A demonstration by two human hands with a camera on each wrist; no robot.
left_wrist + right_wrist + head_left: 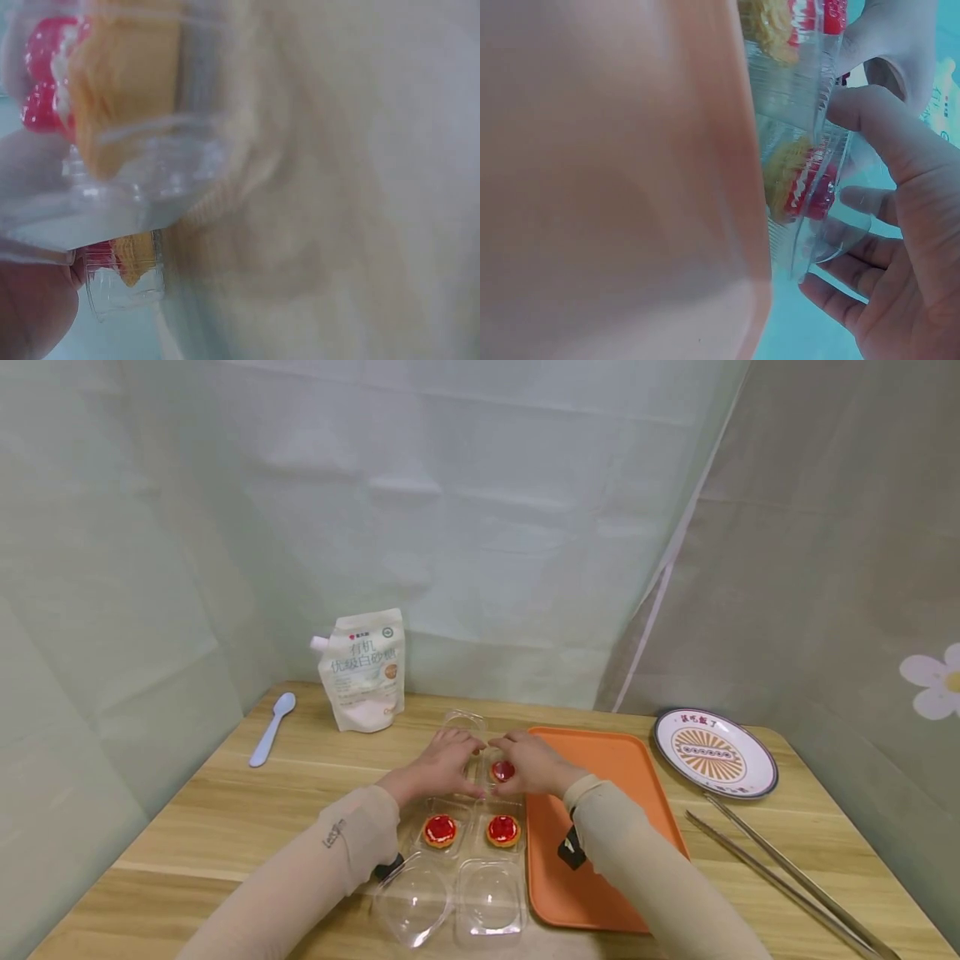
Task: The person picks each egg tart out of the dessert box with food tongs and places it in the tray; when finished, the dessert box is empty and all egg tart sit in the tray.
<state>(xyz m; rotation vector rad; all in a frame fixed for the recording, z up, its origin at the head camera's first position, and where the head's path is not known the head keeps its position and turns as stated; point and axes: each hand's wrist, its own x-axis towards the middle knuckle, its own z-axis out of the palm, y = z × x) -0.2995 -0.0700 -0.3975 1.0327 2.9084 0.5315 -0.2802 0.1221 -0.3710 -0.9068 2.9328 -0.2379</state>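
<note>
Both hands meet over the far clear plastic tart box (802, 180), whose lid lies over a red-topped tart (502, 771). From the right, my right hand (531, 766) holds the box's edges between its thumb and curled fingers. My left hand (444, 762) grips at the left edge with bent fingers; its exact contact is partly hidden. Nearer me stand two tarts, a left tart (440, 831) and a right tart (503, 831), in open clear boxes. Their left lid (415, 902) and right lid (491, 897) are folded back toward me. Behind my left hand shows another clear lid (465, 721).
An orange tray (600, 877) lies under my right forearm, beside the boxes. Farther right are a patterned plate (712, 752) and long metal tongs (787, 872). A white spouted sugar pouch (365, 672) stands at the back, with a pale blue spoon (272, 729) at the left.
</note>
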